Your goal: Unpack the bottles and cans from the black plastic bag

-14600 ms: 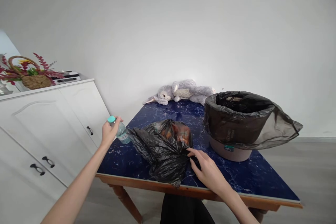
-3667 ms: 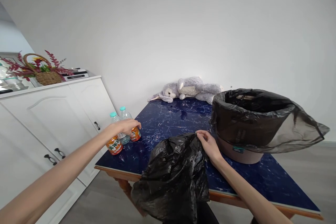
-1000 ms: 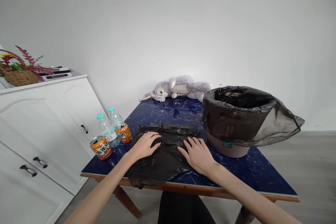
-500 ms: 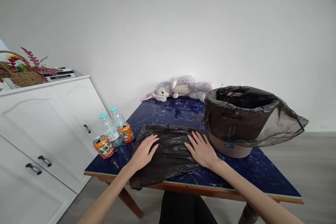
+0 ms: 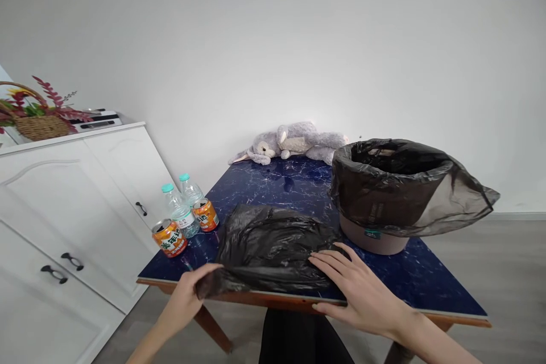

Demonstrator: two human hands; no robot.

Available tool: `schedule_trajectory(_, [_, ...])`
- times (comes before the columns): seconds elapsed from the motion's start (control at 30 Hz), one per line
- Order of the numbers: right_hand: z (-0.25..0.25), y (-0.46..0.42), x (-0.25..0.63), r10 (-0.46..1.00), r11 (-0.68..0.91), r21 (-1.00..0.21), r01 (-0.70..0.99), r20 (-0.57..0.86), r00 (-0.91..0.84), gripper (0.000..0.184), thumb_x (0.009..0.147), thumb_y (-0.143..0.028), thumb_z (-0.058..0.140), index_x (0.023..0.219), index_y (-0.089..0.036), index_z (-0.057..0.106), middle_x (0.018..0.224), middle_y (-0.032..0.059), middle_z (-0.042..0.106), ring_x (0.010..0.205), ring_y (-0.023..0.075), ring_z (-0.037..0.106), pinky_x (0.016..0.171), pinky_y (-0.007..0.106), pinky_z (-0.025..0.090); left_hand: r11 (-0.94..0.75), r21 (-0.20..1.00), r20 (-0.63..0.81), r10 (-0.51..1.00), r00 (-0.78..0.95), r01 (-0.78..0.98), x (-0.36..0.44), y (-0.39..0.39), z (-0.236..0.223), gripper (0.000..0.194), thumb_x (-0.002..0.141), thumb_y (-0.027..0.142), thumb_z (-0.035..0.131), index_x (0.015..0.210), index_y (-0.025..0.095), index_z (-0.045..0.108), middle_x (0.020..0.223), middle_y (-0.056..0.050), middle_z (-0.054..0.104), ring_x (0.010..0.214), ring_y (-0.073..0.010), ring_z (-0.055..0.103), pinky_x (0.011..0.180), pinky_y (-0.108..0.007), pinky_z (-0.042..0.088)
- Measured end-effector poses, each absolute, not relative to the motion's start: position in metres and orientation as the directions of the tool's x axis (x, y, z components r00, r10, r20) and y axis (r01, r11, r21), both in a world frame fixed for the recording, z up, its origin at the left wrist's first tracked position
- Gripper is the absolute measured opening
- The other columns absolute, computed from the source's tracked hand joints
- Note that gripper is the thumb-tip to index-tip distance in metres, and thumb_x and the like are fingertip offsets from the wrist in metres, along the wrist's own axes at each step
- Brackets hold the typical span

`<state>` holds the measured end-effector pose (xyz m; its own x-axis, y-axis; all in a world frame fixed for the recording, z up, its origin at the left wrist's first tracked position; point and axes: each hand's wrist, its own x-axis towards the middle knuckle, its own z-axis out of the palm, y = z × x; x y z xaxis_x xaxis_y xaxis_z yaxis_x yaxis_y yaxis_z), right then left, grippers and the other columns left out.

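A black plastic bag lies crumpled and spread across the front of the blue marbled table. My left hand pinches the bag's near left corner at the table's front edge, thumb on top and fingers below. On the bag's near right part rests my right hand, its fingers stretched out and its thumb apart, near the table edge. To the right stands a trash bin, with a black bag lining it, folded over its rim and billowing out to the right.
At the table's left stand two orange cans and two clear bottles with teal caps. A grey plush rabbit lies at the back against the wall. White cabinets stand left, with a flower basket on top.
Both hands have come back toward the table's front edge. My left hand has gone from lying flat on the bag to gripping its near left corner, which is now lifted slightly.
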<state>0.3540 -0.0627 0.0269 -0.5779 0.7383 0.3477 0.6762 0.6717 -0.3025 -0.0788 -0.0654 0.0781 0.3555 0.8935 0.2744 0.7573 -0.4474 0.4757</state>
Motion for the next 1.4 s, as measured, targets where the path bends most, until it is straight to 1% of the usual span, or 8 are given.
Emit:
schedule_trajectory(0.1, [0.030, -0.062, 0.355, 0.724, 0.680, -0.305, 0.667, 0.425, -0.543, 0.036, 0.105, -0.034, 0.054, 0.139, -0.027, 0.065, 0.134, 0.0089, 0.072, 0.118, 0.0289, 0.067, 0.112, 0.051, 0.044, -0.345, 0.573, 0.314, 0.930, 0.190, 0.743, -0.070, -0.050, 0.100, 0.035, 0.093, 0.034, 0.052, 0.114, 0.021, 0.077, 0.104, -0.007, 0.082, 0.094, -0.0270, 0.078, 0.082, -0.033, 0.063])
schedule_trajectory(0.23, [0.028, -0.038, 0.350, 0.871, 0.461, -0.409, 0.787, 0.378, -0.314, 0.030, 0.106, -0.022, 0.042, 0.124, -0.023, 0.066, 0.105, 0.0091, 0.077, 0.093, 0.0268, 0.069, 0.084, 0.038, 0.051, -0.282, 0.533, 0.370, 0.926, 0.080, 0.798, -0.053, -0.017, 0.128, 0.041, 0.098, 0.050, 0.050, 0.117, 0.020, 0.070, 0.107, -0.009, 0.080, 0.106, -0.0296, 0.076, 0.092, -0.039, 0.061])
schedule_trajectory(0.47, [0.033, 0.011, 0.327, 0.989, 0.088, -0.395, 0.914, 0.145, -0.033, 0.024, 0.108, -0.028, 0.042, 0.120, -0.018, 0.060, 0.091, 0.0123, 0.077, 0.085, 0.0300, 0.075, 0.067, 0.031, 0.044, -0.448, 0.019, 0.794, 0.550, 0.259, 0.894, 0.016, -0.006, 0.145, 0.038, 0.099, 0.025, 0.053, 0.137, 0.021, 0.059, 0.138, -0.014, 0.065, 0.139, -0.0320, 0.056, 0.121, -0.054, 0.041])
schedule_trajectory(0.6, [0.043, 0.012, 0.319, 0.993, 0.029, -0.374, 0.927, 0.117, 0.016, 0.026, 0.106, -0.027, 0.045, 0.123, -0.016, 0.061, 0.094, 0.0152, 0.077, 0.085, 0.0326, 0.076, 0.073, 0.037, 0.049, -0.699, -0.081, 0.399, 0.631, 0.665, 0.711, 0.054, -0.009, 0.118, 0.042, 0.108, 0.033, 0.046, 0.150, 0.028, 0.054, 0.160, -0.006, 0.053, 0.158, -0.0312, 0.034, 0.128, -0.055, 0.033])
schedule_trajectory(0.83, [0.056, -0.023, 0.291, 0.795, 0.418, -0.154, 0.895, 0.538, -0.279, 0.051, 0.109, -0.021, 0.029, 0.155, -0.016, 0.051, 0.155, 0.0199, 0.056, 0.144, 0.0376, 0.049, 0.119, 0.059, 0.032, -0.694, 0.015, 0.235, 0.702, 0.672, 0.720, 0.062, 0.042, 0.069, 0.057, 0.112, 0.049, 0.034, 0.166, 0.030, 0.034, 0.174, -0.002, 0.031, 0.165, -0.0301, 0.011, 0.133, -0.057, 0.019])
schedule_trajectory(1.03, [0.022, -0.007, 0.300, 0.928, 0.334, -0.188, 0.924, 0.239, -0.287, 0.067, 0.110, -0.057, 0.030, 0.164, -0.019, 0.042, 0.171, 0.0118, 0.034, 0.159, 0.0395, 0.028, 0.128, 0.066, 0.020, -0.602, 0.111, 0.130, 0.798, 0.589, 0.791, 0.039, 0.061, 0.042, 0.065, 0.110, 0.060, 0.032, 0.169, 0.035, 0.024, 0.175, -0.003, 0.027, 0.164, -0.0341, 0.013, 0.131, -0.061, 0.016])
schedule_trajectory(1.27, [0.004, -0.006, 0.326, 0.923, 0.354, -0.266, 0.897, 0.254, -0.289, 0.067, 0.111, -0.059, 0.018, 0.165, -0.024, 0.039, 0.173, 0.0042, 0.029, 0.161, 0.0277, 0.025, 0.131, 0.052, 0.025, -0.403, 0.058, 0.170, 0.906, 0.388, 0.914, -0.030, 0.081, 0.031, 0.063, 0.109, 0.060, 0.030, 0.162, 0.028, 0.043, 0.170, -0.010, 0.039, 0.160, -0.0354, 0.029, 0.127, -0.061, 0.025])
schedule_trajectory(1.4, [0.004, -0.023, 0.314, 0.923, 0.313, -0.255, 0.915, 0.307, -0.230, 0.069, 0.110, -0.060, 0.022, 0.161, -0.022, 0.047, 0.169, 0.0084, 0.038, 0.158, 0.0326, 0.034, 0.128, 0.056, 0.030, -0.434, 0.036, 0.398, 0.832, 0.385, 0.900, -0.024, 0.056, 0.050, 0.050, 0.109, 0.044, 0.036, 0.145, 0.021, 0.061, 0.156, -0.013, 0.057, 0.154, -0.0349, 0.041, 0.127, -0.061, 0.029])
